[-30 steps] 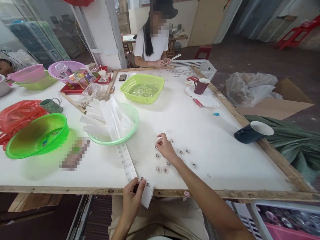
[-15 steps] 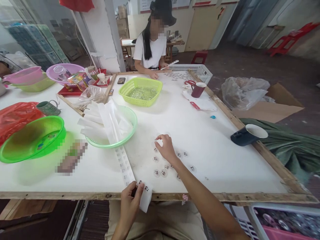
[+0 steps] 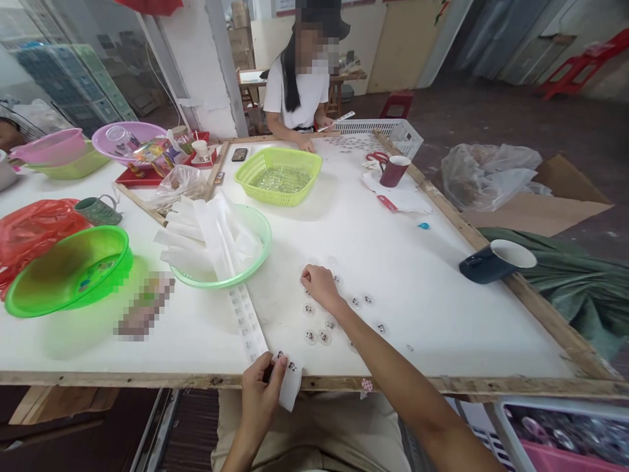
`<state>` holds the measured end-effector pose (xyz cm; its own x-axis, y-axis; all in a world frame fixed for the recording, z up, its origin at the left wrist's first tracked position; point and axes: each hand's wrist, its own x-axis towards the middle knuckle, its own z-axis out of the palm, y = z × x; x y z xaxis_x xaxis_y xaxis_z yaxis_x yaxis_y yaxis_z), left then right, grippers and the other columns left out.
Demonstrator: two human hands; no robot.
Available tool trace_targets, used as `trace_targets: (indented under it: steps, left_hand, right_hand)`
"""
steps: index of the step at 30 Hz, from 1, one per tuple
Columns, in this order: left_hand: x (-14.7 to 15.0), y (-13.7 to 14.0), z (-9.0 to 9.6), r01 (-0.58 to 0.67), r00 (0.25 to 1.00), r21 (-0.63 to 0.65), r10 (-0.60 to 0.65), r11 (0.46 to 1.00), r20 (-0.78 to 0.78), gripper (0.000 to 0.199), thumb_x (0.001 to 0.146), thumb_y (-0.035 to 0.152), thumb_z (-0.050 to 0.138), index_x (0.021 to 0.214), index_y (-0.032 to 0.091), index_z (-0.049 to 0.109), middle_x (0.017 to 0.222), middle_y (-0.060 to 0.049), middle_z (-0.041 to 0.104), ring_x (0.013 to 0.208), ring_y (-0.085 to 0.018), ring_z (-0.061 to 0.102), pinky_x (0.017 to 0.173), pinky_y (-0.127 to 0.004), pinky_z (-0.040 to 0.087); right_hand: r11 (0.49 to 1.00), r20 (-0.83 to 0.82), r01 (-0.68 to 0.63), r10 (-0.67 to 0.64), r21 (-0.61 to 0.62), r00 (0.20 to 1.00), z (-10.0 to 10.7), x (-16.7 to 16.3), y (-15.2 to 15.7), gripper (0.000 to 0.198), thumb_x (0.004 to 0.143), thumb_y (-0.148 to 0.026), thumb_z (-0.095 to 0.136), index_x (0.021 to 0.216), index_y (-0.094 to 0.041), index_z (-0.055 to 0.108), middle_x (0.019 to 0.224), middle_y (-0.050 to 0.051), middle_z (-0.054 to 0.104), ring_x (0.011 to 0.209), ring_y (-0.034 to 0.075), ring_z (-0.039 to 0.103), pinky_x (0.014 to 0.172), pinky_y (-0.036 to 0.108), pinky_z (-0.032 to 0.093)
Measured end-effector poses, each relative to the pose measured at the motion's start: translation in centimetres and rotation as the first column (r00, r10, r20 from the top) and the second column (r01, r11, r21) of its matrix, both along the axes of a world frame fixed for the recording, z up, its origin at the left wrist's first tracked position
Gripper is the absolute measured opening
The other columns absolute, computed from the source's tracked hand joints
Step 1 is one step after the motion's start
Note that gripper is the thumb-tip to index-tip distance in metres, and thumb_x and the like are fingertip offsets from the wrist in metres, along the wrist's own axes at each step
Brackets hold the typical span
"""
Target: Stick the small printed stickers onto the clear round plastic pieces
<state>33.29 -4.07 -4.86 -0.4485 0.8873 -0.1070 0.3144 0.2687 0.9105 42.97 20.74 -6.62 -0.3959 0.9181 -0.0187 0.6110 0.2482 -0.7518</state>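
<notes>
My left hand (image 3: 263,387) pinches a white sticker strip (image 3: 249,328) at the table's front edge. Its near end curls over the edge and carries small black panda-like stickers; the far end runs up into a mint-green basin (image 3: 230,280). Out over the table, my right hand (image 3: 320,287) has its fingers drawn together and lowered among small clear round discs. Whatever its fingertips hold or press is hidden. Several discs around it bear a dark print, such as one disc (image 3: 324,337) in front of the hand. A plain disc (image 3: 333,261) lies just beyond it.
A yellow-green basket (image 3: 278,196) of clear pieces stands farther back, near a co-worker (image 3: 302,98) holding a strip. A dark mug (image 3: 496,261) and maroon mug (image 3: 394,172) are at right. A bright green basin (image 3: 69,288) sits at left. Wooden edging (image 3: 196,380) borders the table.
My right hand has lowered onto the discs, its fingers now closed together, where a small dark bit showed at the fingertips before. My left hand keeps its grip on the strip.
</notes>
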Motion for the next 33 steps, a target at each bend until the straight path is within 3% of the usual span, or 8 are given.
trace_targets:
  steps: [5, 13, 17, 20, 22, 25, 29, 33]
  left_hand:
    - [0.0, 0.0, 0.2, 0.000, 1.000, 0.009, 0.000, 1.000, 0.024, 0.044, 0.090, 0.047, 0.055, 0.061, 0.020, 0.034, 0.059, 0.005, 0.030, 0.058, -0.011, 0.030, 0.054, -0.024, 0.024]
    - [0.0, -0.1, 0.3, -0.002, 0.998, 0.005, 0.001, 1.000, 0.061, 0.046, 0.089, 0.052, 0.054, 0.062, 0.020, 0.035, 0.060, 0.004, 0.031, 0.059, -0.010, 0.031, 0.054, -0.025, 0.024]
    - [0.0, -0.1, 0.9, -0.048, 0.991, 0.021, 0.045, 0.999, 0.123, 0.048, 0.088, 0.054, 0.055, 0.062, 0.020, 0.035, 0.060, 0.005, 0.030, 0.059, -0.010, 0.029, 0.054, -0.025, 0.023]
    - [0.0, 0.0, 1.4, -0.111, 0.970, 0.039, 0.100, 0.993, 0.222, 0.046, 0.086, 0.055, 0.057, 0.064, 0.019, 0.040, 0.062, 0.004, 0.033, 0.061, -0.011, 0.032, 0.056, -0.024, 0.026]
    - [0.1, 0.2, 1.5, -0.154, 0.948, 0.057, 0.131, 0.986, 0.290, 0.044, 0.085, 0.055, 0.059, 0.066, 0.019, 0.043, 0.064, 0.004, 0.037, 0.063, -0.011, 0.034, 0.057, -0.023, 0.029]
    - [0.3, 0.5, 1.7, -0.172, 0.923, 0.072, 0.136, 0.982, 0.359, 0.041, 0.084, 0.053, 0.062, 0.068, 0.018, 0.047, 0.065, 0.003, 0.043, 0.063, -0.011, 0.036, 0.057, -0.023, 0.032]
    - [0.8, 0.6, 2.4, -0.090, 0.902, 0.040, 0.065, 0.995, 0.428, 0.039, 0.079, 0.053, 0.068, 0.077, 0.016, 0.058, 0.070, 0.000, 0.056, 0.066, -0.013, 0.046, 0.061, -0.023, 0.038]
    - [0.9, 0.4, 3.7, -0.007, 0.885, 0.027, -0.006, 1.000, 0.466, 0.037, 0.081, 0.051, 0.066, 0.090, 0.016, 0.062, 0.084, -0.004, 0.064, 0.075, -0.016, 0.055, 0.068, -0.025, 0.044]
  right_hand:
    - [0.999, 0.083, 0.026, -0.028, 0.031, 0.996, -0.1, 0.3, -0.2, 0.015, 0.078, -0.017, 0.063, 0.092, -0.021, 0.060, 0.082, 0.003, 0.062, 0.075, 0.017, 0.054, 0.076, 0.030, 0.035]
    - [0.996, 0.066, 0.041, -0.046, 0.077, 0.997, -0.2, 2.8, -1.4, 0.009, 0.079, -0.014, 0.057, 0.076, -0.020, 0.063, 0.078, 0.006, 0.058, 0.080, 0.020, 0.052, 0.080, 0.034, 0.036]
    - [0.994, -0.018, 0.060, -0.059, 0.091, 0.998, 1.3, 4.0, -3.6, 0.013, 0.084, -0.019, 0.050, 0.085, -0.020, 0.063, 0.082, 0.007, 0.060, 0.083, 0.022, 0.053, 0.083, 0.037, 0.039]
    - [0.996, -0.159, -0.079, 0.073, -0.029, 0.985, 2.7, 4.5, -8.1, 0.019, 0.089, -0.037, 0.051, 0.087, -0.023, 0.063, 0.084, 0.004, 0.064, 0.076, 0.019, 0.055, 0.074, 0.032, 0.044]
    - [0.957, -0.319, -0.229, 0.164, -0.180, 0.934, 3.3, 4.6, -11.6, 0.024, 0.084, -0.046, 0.060, 0.096, -0.025, 0.062, 0.089, 0.003, 0.065, 0.079, 0.018, 0.057, 0.073, 0.031, 0.046]
    - [0.920, -0.385, -0.280, 0.161, -0.276, 0.909, 3.6, 4.5, -15.2, 0.027, 0.076, -0.042, 0.069, 0.095, -0.024, 0.060, 0.087, 0.001, 0.063, 0.080, 0.018, 0.056, 0.076, 0.031, 0.045]
    - [0.916, -0.389, -0.245, 0.109, -0.319, 0.915, 3.7, 4.8, -16.0, 0.025, 0.086, -0.045, 0.056, 0.077, -0.022, 0.057, 0.070, -0.001, 0.055, 0.071, 0.016, 0.049, 0.067, 0.028, 0.040]
    - [0.880, -0.404, -0.334, 0.185, -0.338, 0.896, 4.1, 5.5, -15.8, 0.035, 0.091, -0.046, 0.049, 0.068, -0.021, 0.053, 0.065, -0.001, 0.051, 0.066, 0.014, 0.046, 0.059, 0.026, 0.035]
